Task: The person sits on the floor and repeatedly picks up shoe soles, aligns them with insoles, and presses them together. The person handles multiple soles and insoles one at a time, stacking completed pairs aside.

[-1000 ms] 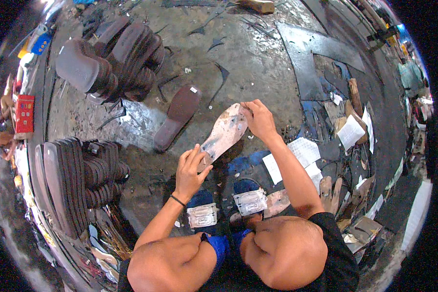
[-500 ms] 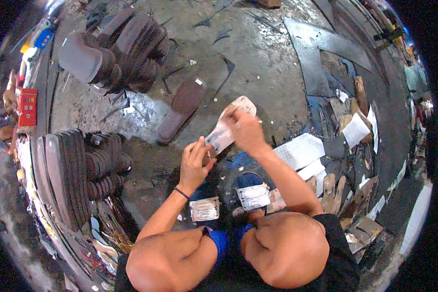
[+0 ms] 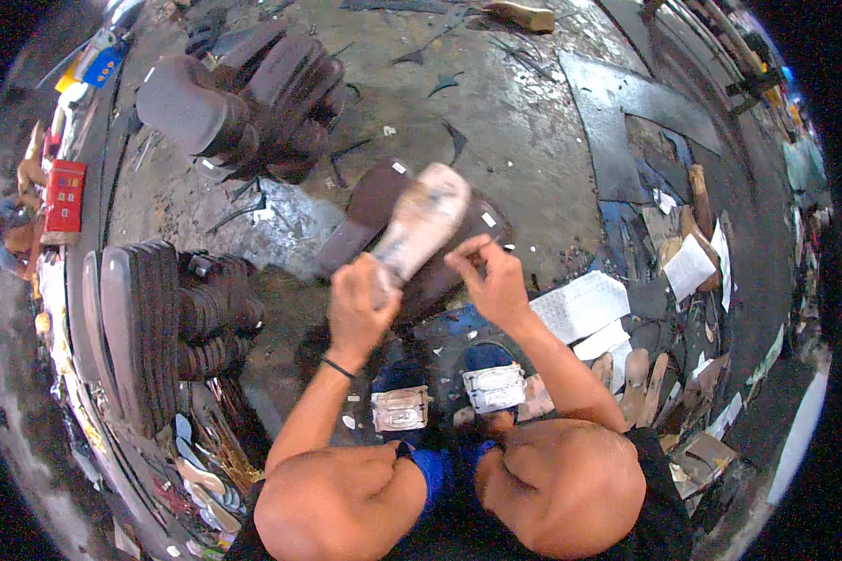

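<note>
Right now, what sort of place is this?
Probably a shoemaking workshop: stacked brown soles, a pale sole-shaped piece in the left hand, and a cut dark sheet.

Blk wristband [image 3: 338, 368], wht-strap sandals [image 3: 494, 387]

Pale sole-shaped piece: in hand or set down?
In hand: the left hand grips the pale piece by its near end.

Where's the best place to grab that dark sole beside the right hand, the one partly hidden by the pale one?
Probably take the dark sole by its wide far end, near the white tag, from the right: that end shows uncovered, while the pale sole, held by the left hand, hides its left side.
</note>
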`<act>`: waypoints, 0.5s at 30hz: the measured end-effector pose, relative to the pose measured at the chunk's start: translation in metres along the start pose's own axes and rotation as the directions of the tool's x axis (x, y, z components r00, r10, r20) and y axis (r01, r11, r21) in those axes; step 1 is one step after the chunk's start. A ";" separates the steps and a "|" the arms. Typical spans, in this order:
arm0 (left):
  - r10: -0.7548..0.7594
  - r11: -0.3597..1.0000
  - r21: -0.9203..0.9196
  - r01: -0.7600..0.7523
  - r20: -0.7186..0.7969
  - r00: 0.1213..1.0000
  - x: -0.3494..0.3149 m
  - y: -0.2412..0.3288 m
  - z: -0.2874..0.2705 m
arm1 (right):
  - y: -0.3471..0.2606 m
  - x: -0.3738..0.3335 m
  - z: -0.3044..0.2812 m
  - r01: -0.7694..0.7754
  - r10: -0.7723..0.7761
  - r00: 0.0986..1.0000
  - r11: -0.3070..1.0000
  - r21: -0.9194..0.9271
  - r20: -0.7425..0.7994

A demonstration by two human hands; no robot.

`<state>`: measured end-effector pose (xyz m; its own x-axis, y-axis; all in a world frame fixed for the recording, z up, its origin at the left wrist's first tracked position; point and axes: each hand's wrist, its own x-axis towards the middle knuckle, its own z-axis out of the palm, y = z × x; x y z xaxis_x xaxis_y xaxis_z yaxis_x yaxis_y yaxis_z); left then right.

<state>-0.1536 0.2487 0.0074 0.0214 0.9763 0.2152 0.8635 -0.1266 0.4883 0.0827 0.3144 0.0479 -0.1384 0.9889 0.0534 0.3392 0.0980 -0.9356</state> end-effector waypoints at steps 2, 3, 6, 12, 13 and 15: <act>-0.094 0.996 -0.002 0.094 0.031 0.995 0.015 -0.027 0.008 | 0.015 0.011 -0.024 -0.020 0.010 0.997 0.989 -0.146 -0.073; -0.076 0.996 -0.043 0.076 0.004 0.997 0.018 -0.024 0.008 | 0.030 0.016 -0.030 -0.046 0.027 0.994 0.984 -0.175 -0.109; -0.032 0.975 -0.218 0.031 -0.002 0.999 0.006 0.001 0.006 | 0.064 0.031 -0.055 -0.026 -0.038 0.983 0.939 -0.342 -0.181; 0.062 0.981 -0.190 -0.023 0.199 0.978 -0.031 0.019 0.046 | 0.111 0.053 -0.051 0.044 -0.049 0.999 0.836 -0.547 0.006; 0.074 0.985 -0.167 -0.042 0.195 0.978 -0.029 0.020 0.049 | 0.112 0.055 -0.051 0.039 -0.036 0.999 0.842 -0.538 0.016; 0.089 0.987 -0.146 -0.061 0.192 0.977 -0.028 0.020 0.052 | 0.113 0.056 -0.051 0.012 0.002 1.000 0.852 -0.524 0.026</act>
<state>-0.1104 0.2285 -0.0328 0.1951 0.9765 0.0912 0.7774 -0.2107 0.5927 0.1605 0.3865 -0.0370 -0.1618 0.9859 0.0425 0.7750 0.1536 -0.6130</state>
